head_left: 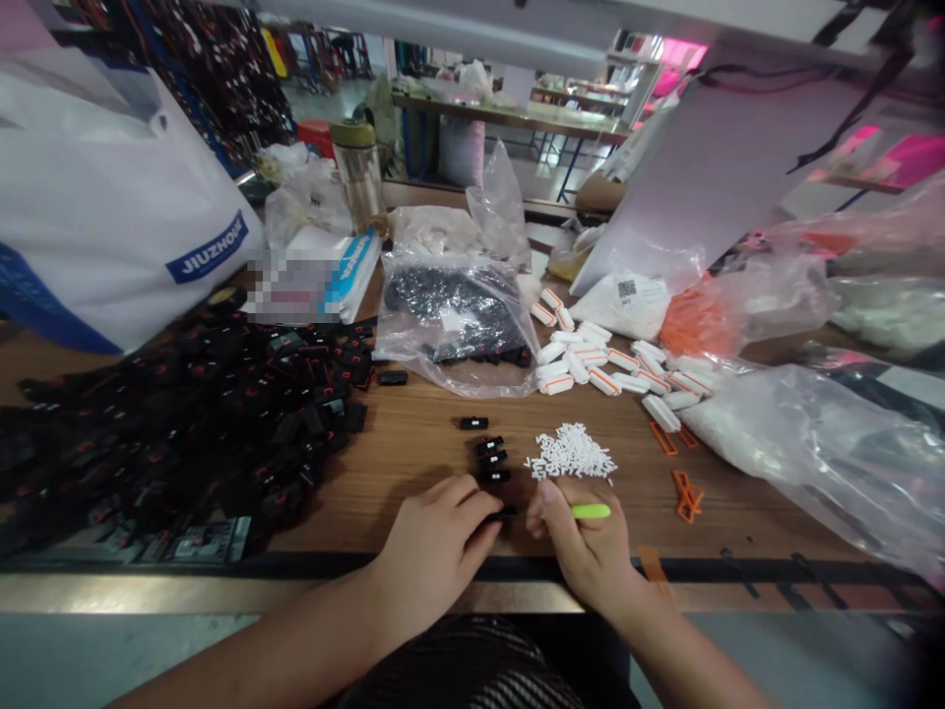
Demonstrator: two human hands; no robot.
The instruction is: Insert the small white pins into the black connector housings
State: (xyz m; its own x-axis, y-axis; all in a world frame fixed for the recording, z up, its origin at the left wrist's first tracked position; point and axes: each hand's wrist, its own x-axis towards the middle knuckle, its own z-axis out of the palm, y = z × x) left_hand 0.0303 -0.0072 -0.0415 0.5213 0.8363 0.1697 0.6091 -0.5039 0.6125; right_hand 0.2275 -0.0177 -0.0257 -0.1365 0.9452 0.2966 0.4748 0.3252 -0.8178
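Near the table's front edge, my left hand [441,537] pinches a small black part [503,513] between thumb and fingers. My right hand [587,540] is closed around a tool with a yellow-green handle [592,511]; its tip is hidden by the fingers. Just beyond my right hand lies a pile of small white pins [572,453]. Beyond my left hand, several black parts with white dots [494,476] stand in a short column on the wooden table [420,443]. One more black part [392,377] lies farther back.
A large heap of black parts [243,414] covers the left. At the back are a plastic bag of black parts [458,305], a bottle [358,172] and a white bag [110,187]. White blocks [605,379], orange frames [687,495] and plastic bags [797,443] lie right.
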